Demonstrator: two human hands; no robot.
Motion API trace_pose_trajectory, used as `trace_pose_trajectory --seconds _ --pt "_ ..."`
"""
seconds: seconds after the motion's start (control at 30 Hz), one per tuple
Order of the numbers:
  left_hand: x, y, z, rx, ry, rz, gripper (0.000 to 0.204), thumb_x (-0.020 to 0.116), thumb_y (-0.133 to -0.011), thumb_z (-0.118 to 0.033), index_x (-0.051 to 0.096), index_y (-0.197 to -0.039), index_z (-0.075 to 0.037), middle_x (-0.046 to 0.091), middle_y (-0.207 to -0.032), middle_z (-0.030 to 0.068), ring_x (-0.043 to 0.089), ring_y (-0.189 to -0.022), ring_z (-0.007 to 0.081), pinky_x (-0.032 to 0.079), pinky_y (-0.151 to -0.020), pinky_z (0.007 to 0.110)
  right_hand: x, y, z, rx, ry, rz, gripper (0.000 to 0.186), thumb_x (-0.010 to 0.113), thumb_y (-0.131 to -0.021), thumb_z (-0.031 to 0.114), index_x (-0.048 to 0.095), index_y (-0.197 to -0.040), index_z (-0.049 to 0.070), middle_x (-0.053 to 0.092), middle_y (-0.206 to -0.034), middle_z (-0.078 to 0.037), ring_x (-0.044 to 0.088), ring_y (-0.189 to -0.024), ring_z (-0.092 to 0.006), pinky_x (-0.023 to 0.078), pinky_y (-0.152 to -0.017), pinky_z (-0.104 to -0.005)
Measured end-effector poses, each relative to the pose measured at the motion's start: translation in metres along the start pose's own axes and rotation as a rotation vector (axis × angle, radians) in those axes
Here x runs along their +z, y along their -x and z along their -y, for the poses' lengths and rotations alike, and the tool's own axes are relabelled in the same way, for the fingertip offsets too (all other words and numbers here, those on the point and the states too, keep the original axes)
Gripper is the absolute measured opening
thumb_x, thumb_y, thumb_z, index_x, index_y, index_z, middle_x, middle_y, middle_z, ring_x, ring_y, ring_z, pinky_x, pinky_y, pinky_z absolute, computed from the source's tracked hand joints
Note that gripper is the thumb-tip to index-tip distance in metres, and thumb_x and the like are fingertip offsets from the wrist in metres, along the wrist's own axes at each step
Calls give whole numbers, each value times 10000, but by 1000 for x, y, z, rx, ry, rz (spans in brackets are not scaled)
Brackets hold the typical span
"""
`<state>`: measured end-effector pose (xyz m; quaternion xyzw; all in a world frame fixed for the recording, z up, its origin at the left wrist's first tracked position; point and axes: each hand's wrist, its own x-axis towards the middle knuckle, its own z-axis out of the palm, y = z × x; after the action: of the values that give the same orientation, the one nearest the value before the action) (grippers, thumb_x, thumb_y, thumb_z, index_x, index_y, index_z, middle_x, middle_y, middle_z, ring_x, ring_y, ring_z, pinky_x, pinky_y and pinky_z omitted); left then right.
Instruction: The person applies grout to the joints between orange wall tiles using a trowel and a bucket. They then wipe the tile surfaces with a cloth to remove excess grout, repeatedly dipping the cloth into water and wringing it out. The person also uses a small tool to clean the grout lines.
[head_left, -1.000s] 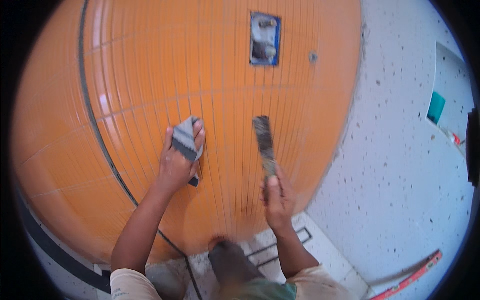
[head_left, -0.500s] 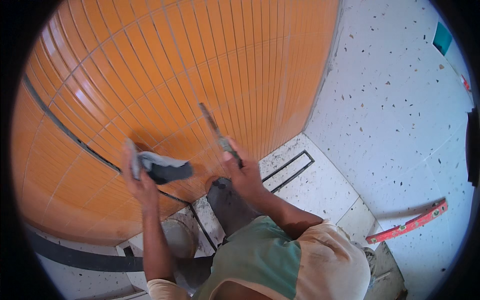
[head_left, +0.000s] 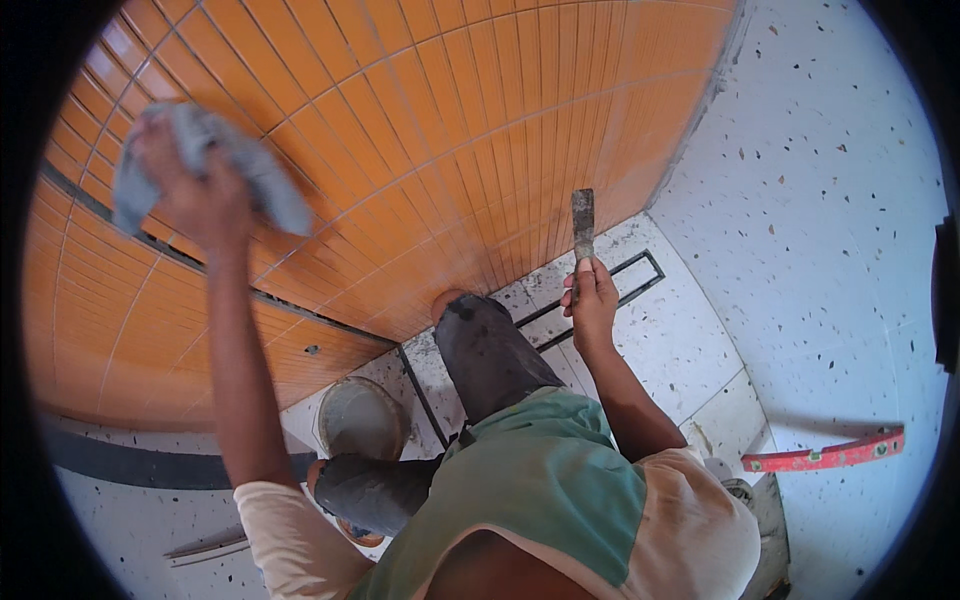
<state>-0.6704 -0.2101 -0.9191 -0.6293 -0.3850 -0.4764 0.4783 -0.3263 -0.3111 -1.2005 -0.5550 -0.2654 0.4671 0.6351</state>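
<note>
My left hand (head_left: 205,195) presses a damp-looking grey cloth (head_left: 255,175) against the orange tiled wall (head_left: 440,130) at the upper left. The fingers lie over the cloth, slightly blurred, and its loose end hangs off to the right. On the other side, my right hand (head_left: 594,300) is closed round the handle of a scraper (head_left: 583,215). Its flat, worn blade points up, apart from the wall. Thin grout lines run between the narrow tiles.
A bucket (head_left: 360,420) of cloudy water stands on the floor by my left leg. A long dark-edged slot (head_left: 640,275) is set in the stained floor. Against the white speckled wall (head_left: 820,200) at right is a red spirit level (head_left: 825,455). A dark strip (head_left: 330,325) crosses the orange tiles.
The cloth has moved up and left and is now spread on the wall under my left hand. My right hand has moved right with the scraper, which now points more upright.
</note>
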Motion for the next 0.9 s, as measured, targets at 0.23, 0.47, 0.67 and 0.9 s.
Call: trace_pose_trajectory --seconds 0.23,0.47,0.67,0.9 --pt "66 209 -136 134 387 740 584 574 -891 -63 435 -1458 -97 471 -1456 157 476 -1338 309 326 -1115 498 1 -5 -12 -13 58 12 394 535 -1023 330 569 -1282 35 580 -793 -12 513 -537 -68 394 -435 -216" --pt "54 182 -133 112 72 592 593 619 -840 -110 501 -1421 -117 543 -1442 50 540 -1297 225 185 -1162 535 -35 -15 -16 -31 81 -64 408 562 -1012 320 556 -1289 19 580 -800 -17 519 -533 -68 372 -426 -209" --pt "74 114 -164 142 218 458 519 625 -785 15 601 -1295 -77 516 -1453 128 470 -1361 254 336 -1043 524 -30 -25 -7 -48 55 -69 332 552 -1017 323 585 -1212 56 586 -782 -1 517 -537 -64 390 -441 -211" --pt "42 231 -219 -995 973 997 465 570 -848 5 577 -1311 -40 598 -1315 155 611 -1165 288 502 -925 378 -4 6 4 -280 200 -11 409 545 -1022 303 550 -1338 43 595 -852 0 539 -625 -59 420 -521 -200"
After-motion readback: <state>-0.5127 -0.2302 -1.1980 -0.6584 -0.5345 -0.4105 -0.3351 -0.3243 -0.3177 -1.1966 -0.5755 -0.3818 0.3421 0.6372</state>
